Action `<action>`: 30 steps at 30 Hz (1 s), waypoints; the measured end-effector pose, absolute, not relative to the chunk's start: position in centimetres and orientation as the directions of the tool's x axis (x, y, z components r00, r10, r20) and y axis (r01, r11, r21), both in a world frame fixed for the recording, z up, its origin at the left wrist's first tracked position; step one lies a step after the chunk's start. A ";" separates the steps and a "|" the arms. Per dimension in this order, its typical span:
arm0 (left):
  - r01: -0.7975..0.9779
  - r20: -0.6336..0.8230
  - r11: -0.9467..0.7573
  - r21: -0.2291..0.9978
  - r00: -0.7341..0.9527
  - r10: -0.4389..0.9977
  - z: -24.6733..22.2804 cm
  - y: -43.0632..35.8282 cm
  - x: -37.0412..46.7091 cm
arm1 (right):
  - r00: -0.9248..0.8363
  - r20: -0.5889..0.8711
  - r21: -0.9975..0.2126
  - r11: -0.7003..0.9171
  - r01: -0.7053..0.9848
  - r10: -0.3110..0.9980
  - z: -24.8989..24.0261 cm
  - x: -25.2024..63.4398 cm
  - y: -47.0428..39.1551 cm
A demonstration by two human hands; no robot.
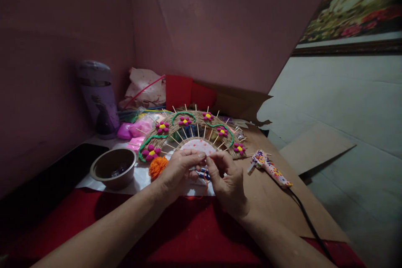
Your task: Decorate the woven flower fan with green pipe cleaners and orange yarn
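My left hand [182, 168] and my right hand [228, 180] meet at the fingertips in front of a woven half-round twine piece [201, 118]. Both are closed in a pinch. A thin orange strand [205, 176] hangs by my right fingers; what my left fingertips pinch is too small to make out. An orange yarn ball [158, 167] lies just left of my left hand. Purple flowers with yellow centres, green curved cords and thin sticks decorate the twine piece. A dark blue object [204, 173] shows partly behind my fingers.
A bowl [113, 167] stands at the left, with a lilac tumbler [99, 100] behind. Pink bundles [135, 130] lie near it. At the right, a flower-patterned glue gun [271, 168] with a black cable rests on brown board [282, 209]. Red cloth [176, 234] covers the front.
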State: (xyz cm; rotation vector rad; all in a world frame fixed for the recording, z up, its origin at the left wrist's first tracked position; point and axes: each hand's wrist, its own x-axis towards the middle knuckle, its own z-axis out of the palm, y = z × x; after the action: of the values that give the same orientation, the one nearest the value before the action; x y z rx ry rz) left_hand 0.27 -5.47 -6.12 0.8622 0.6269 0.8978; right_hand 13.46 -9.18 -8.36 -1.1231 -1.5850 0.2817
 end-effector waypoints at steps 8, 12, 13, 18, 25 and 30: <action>-0.406 -0.117 0.343 0.847 0.487 0.865 -6.0 -5.5 0.3 | 0.085 0.648 -0.672 0.517 0.530 0.757 -7.9 13.3 -9.4; -0.405 -0.111 0.338 0.850 0.489 0.865 -6.0 -5.6 0.3 | 0.082 0.649 -0.683 0.532 0.500 0.756 -7.9 13.3 -9.4; -0.407 -0.107 0.335 0.850 0.490 0.865 -6.0 -5.7 0.3 | 0.083 0.649 -0.685 0.533 0.497 0.756 -7.9 13.3 -9.4; -0.407 -0.125 0.352 0.843 0.488 0.864 -5.8 -5.7 0.3 | 0.072 0.643 -0.682 0.528 0.507 0.762 -8.0 13.4 -9.3; -0.421 -0.110 0.349 0.837 0.495 0.862 -5.9 -5.6 0.3 | 0.068 0.643 -0.672 0.520 0.528 0.763 -8.0 13.4 -9.3; -0.407 -0.127 0.350 0.844 0.482 0.867 -5.9 -5.6 0.3 | 0.058 0.647 -0.669 0.530 0.521 0.760 -8.0 13.4 -9.4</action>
State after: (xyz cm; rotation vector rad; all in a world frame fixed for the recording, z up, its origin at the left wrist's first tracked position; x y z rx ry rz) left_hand 0.30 -5.61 -5.92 0.8485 0.6389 0.9017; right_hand 13.44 -9.43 -8.03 -1.1175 -1.6027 0.2553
